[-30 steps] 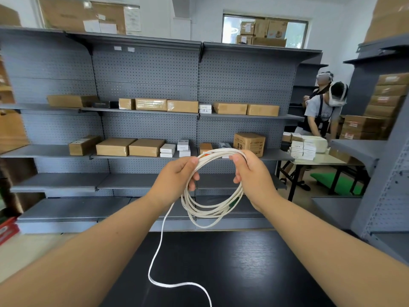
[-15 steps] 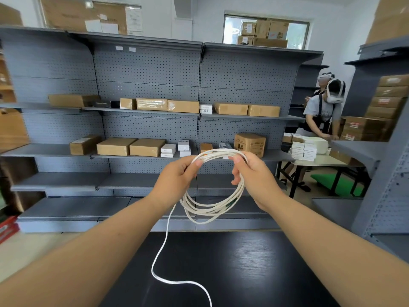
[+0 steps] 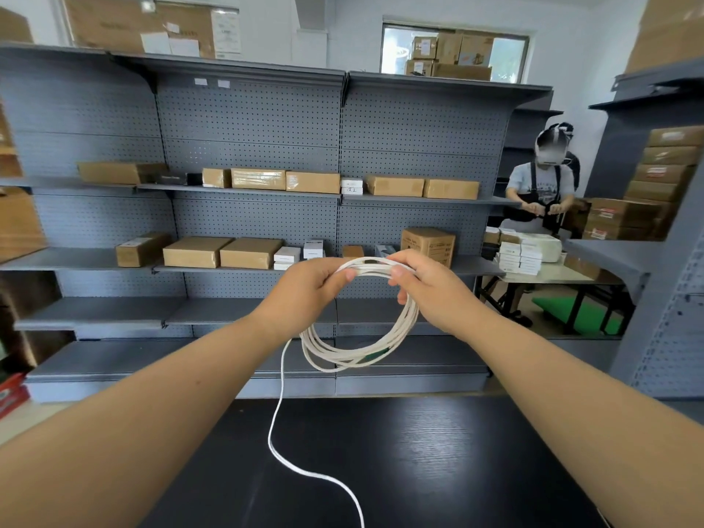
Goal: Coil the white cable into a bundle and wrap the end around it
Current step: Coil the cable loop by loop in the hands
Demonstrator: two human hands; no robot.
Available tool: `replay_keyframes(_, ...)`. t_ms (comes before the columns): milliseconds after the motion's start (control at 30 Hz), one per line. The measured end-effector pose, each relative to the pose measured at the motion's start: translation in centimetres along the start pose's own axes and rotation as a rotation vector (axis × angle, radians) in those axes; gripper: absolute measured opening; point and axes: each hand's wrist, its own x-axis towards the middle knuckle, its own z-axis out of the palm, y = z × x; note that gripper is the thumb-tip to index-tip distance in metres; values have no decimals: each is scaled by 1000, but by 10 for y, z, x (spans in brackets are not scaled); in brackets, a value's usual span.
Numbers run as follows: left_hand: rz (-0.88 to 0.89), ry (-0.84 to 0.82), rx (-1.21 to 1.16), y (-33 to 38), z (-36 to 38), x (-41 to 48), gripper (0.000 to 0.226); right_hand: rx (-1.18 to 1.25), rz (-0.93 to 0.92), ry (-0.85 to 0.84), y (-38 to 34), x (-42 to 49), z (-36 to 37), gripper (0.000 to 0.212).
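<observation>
Grey pegboard shelving [image 3: 247, 120] stocked with cardboard boxes [image 3: 196, 251] backs a stockroom where, seen from the head camera, a person holds a white cable [image 3: 354, 352] in the air above a black table [image 3: 438, 470]. Both hands meet at the top of the coil. The left hand [image 3: 304, 295] pinches the gathered strands between thumb and fingers, and the right hand [image 3: 430, 295], just beside it, curls its fingers and thumb round the same stretch. Several loops hang below the hands as a loose ring, clear of the table. One loose tail [image 3: 282, 413] drops from under the left hand, curves across the table top and leaves the bottom of the frame, so its end is out of sight. Coiling looks well along but unfinished, with that length yet to be gathered. The next move likely calls for one hand to hold the bundle fast while the other draws the tail up into another loop, leaving enough to wind around the ring. A second person [image 3: 541, 184] works at far right.
</observation>
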Motion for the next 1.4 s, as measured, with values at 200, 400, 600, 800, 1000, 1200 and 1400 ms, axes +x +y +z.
replay_keyframes(200, -25, -7, 40, -9, 3, 0, 38, -83, -50, -67, -7, 0, 2, 26)
replay_keyframes(400, 22, -48, 90, -11, 5, -2, 34, -148, -54, -130, -5, 0, 6, 25)
replay_keyframes(600, -264, -128, -274, -12, 9, -6, 29, -224, -116, -32, -1, 4, 10, 24)
replay_keyframes(800, -492, -303, -580, -19, 0, -13, 32, -184, -98, 43, 5, 2, 7, 22)
replay_keyframes(1000, -485, -324, -655, -23, -1, -18, 33, -144, -84, 180, 4, 2, 4, 18)
replay_keyframes(1200, -476, -268, -753, -25, -4, -17, 29, -133, -74, 239, 7, 0, 3, 23)
replay_keyframes(1400, -447, -138, -612, -25, 4, -18, 27, -132, -103, 326, 4, 0, 5, 29)
